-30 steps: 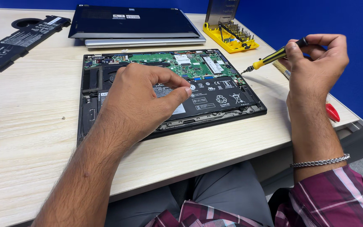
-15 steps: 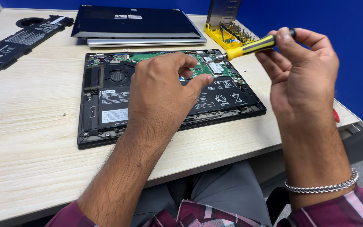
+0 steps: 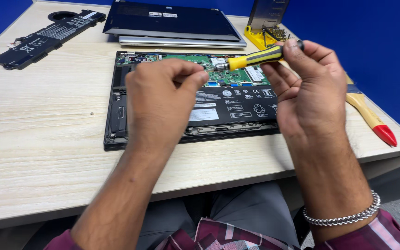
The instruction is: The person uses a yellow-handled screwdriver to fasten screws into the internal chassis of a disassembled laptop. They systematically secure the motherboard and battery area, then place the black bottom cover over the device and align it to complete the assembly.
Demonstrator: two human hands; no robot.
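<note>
Around: spare battery point(image 3: 47, 38) and closed laptops point(image 3: 177, 23) lie behind the opened laptop point(image 3: 237, 104).
Screwdriver point(image 3: 253, 57): lies crosswise above it, tip pointing left.
Right hand point(image 3: 309, 90): fingers gripping the handle.
Left hand point(image 3: 163, 99): fingers pinching the tip.

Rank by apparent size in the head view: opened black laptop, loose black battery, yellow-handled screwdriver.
1. Opened black laptop, largest.
2. Loose black battery, though it lies farther off.
3. Yellow-handled screwdriver, smallest, partly hidden by the right hand.

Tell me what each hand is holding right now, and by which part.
The right hand holds a yellow-and-black screwdriver by the rear of its handle. The left hand pinches at its metal tip end; whether it grips anything there cannot be told.
</note>
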